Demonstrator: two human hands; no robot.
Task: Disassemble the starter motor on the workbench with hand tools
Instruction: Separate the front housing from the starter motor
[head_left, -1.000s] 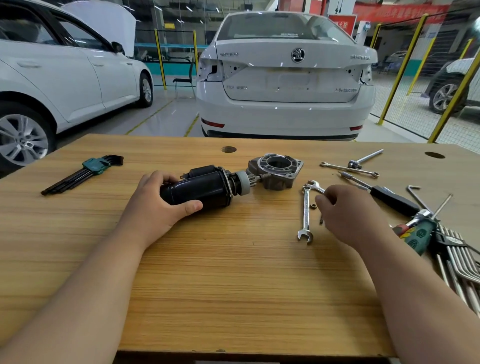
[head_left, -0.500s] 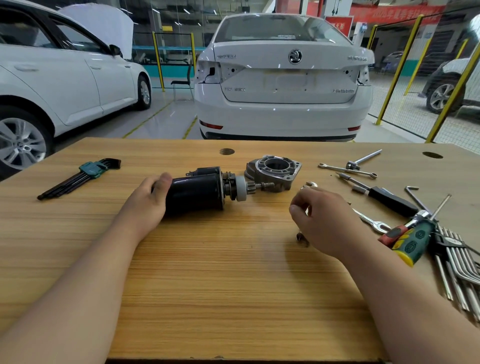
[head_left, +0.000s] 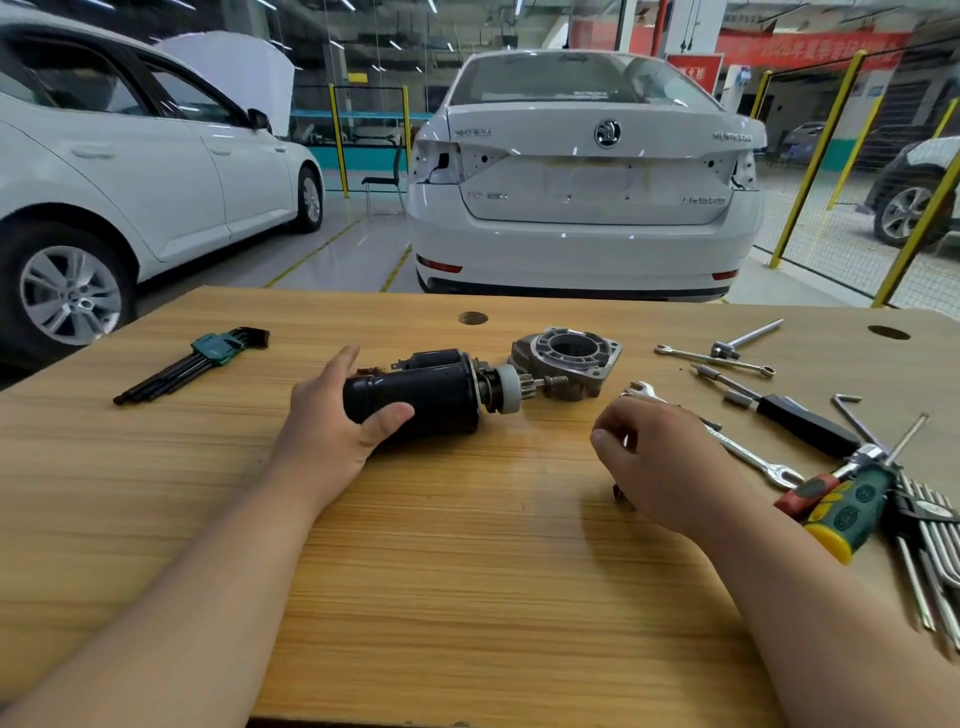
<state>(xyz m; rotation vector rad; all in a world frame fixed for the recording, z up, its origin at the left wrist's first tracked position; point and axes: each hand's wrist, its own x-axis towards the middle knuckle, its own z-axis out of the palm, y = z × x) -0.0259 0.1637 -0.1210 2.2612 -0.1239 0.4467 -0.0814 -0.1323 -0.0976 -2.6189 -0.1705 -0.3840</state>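
Observation:
The black starter motor (head_left: 415, 400) lies on its side on the wooden workbench (head_left: 467, 571). Its white collar and pinion (head_left: 511, 395) point right, toward the separate grey aluminium nose housing (head_left: 566, 358). My left hand (head_left: 332, 436) grips the motor's rear end, with the thumb across the front and the fingers behind. My right hand (head_left: 660, 457) hovers low to the right of the motor, fingers curled. It covers a combination wrench, of which only the lower end (head_left: 618, 491) shows. What the fingers hold, if anything, is hidden.
A second wrench (head_left: 748, 452) runs diagonally just right of my right hand. Further right lie screwdrivers (head_left: 841, 504), a black-handled driver (head_left: 800, 421), a slim spanner (head_left: 711, 358) and loose hex keys (head_left: 935, 545). A green hex key set (head_left: 202, 358) lies far left. White cars stand beyond the bench.
My left hand took a fresh grip on the motor, the thumb now over its front. My right hand moved left, over the upright wrench, and curled its fingers.

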